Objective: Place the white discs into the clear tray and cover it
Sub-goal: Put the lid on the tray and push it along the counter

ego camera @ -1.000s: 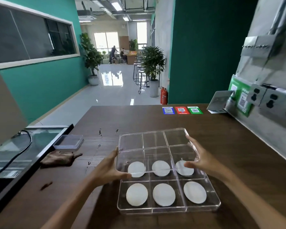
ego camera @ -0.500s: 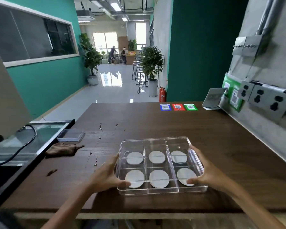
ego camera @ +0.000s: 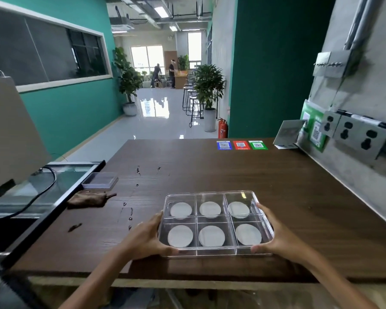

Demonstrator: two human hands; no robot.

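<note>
The clear tray [ego camera: 216, 253] sits on the brown table near its front edge, with a clear lid [ego camera: 210, 194] lying flat on top of it. Several white discs, such as the front middle disc [ego camera: 211, 236], lie one per compartment under the lid. My left hand [ego camera: 146, 238] grips the tray's left side, thumb at the front left corner. My right hand [ego camera: 276, 236] holds the right side, thumb at the front right corner.
A small clear box [ego camera: 100, 180] and a brown cloth [ego camera: 88, 198] lie at the table's left. A glass-topped cabinet [ego camera: 60, 175] with a black cable adjoins the left edge. Coloured QR stickers [ego camera: 241, 144] mark the far side. A wall with sockets [ego camera: 352, 134] borders the right.
The lid, held tilted above the tray's far half a second ago, has come down flat onto the tray. Both hands have slid to the tray's sides. The view has pulled back.
</note>
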